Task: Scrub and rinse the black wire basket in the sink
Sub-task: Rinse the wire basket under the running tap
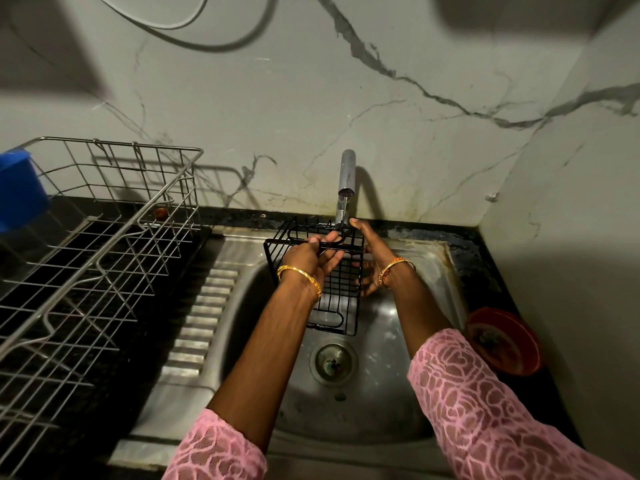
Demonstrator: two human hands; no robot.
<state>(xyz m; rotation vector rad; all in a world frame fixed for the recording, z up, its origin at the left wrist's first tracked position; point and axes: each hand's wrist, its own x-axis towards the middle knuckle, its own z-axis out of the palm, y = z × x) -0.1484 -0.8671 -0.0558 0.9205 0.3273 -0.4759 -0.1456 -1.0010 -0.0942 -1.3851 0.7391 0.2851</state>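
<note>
Left hand [313, 254] gripping, right hand [372, 258] supporting.

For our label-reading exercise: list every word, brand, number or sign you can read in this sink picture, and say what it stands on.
None: no readable text shows anywhere.
Black wire basket: bare wire, no label.
Tap: plain metal, no brand visible.
Blue container: no print on the side that shows.
Red bowl: no marking to be made out.
Steel dish rack and sink: no stamp visible.
</note>
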